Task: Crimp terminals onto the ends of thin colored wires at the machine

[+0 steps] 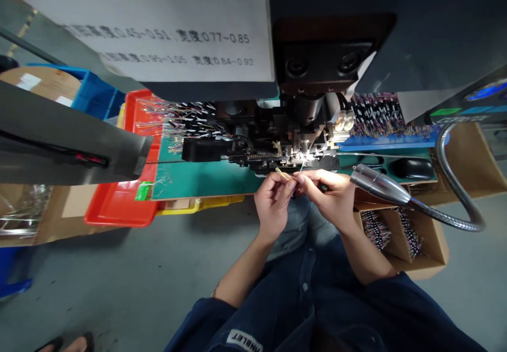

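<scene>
My left hand (272, 200) and my right hand (330, 196) meet in front of a black crimping machine (277, 141). The fingers of both hands pinch thin coloured wires (283, 173) whose tips point up toward the lit jaw of the machine (301, 157). The left fingers hold a yellowish wire end; the right fingers hold a thin greenish wire close to the jaw. A green mat (190, 178) lies under the machine.
A red tray (119, 209) with wire bundles sits left, with a blue bin (95, 93) behind it. A gooseneck lamp (380, 183) reaches in from the right. Cardboard boxes (412, 236) with wire bundles stand lower right. A printed sheet (158, 19) hangs above.
</scene>
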Tool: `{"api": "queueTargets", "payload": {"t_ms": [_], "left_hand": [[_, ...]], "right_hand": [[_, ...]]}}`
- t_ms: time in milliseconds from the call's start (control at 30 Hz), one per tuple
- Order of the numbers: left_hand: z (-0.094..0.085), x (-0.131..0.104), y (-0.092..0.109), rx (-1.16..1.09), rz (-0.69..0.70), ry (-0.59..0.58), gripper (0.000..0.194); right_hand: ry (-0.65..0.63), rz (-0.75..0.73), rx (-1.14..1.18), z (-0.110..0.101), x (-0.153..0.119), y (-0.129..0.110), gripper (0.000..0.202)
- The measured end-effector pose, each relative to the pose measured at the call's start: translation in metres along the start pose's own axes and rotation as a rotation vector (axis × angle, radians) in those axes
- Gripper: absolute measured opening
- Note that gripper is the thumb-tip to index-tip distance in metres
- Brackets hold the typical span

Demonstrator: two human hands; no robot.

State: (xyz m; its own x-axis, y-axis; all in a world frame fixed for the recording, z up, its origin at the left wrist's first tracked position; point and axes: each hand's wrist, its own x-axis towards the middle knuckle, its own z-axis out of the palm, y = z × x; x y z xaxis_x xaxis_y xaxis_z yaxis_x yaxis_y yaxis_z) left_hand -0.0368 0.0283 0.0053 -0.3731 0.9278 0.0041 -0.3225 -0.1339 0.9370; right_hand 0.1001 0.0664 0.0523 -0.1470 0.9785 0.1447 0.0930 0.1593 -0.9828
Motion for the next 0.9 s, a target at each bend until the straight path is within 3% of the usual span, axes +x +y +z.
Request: {"api": "queueTargets", "payload": {"t_ms": [300, 533, 767, 900], "left_hand": [[-0.001, -0.002, -0.008, -0.078, -0.088, -0.023, 0.04], [-0.002, -0.003, -0.01, -0.073, -0.069, 0.003, 0.039], [0.0, 0.002, -0.008, -0.107, -0.051, 0.004, 0.033], [0.0, 0.004, -0.008, -0.124, -0.038, 0.001, 0.031]], "right_hand": [[-0.046, 0.206, 0.26, 0.004, 0.003, 0.005, 0.04], [-0.006, 0.15, 0.159, 0.007, 0.005, 0.01, 0.037], [-0.029, 0.352, 0.435, 0.012, 0.01, 0.02, 0.035], [-0.004, 0.381, 0.501, 0.017, 0.012, 0.021, 0.037]]}}
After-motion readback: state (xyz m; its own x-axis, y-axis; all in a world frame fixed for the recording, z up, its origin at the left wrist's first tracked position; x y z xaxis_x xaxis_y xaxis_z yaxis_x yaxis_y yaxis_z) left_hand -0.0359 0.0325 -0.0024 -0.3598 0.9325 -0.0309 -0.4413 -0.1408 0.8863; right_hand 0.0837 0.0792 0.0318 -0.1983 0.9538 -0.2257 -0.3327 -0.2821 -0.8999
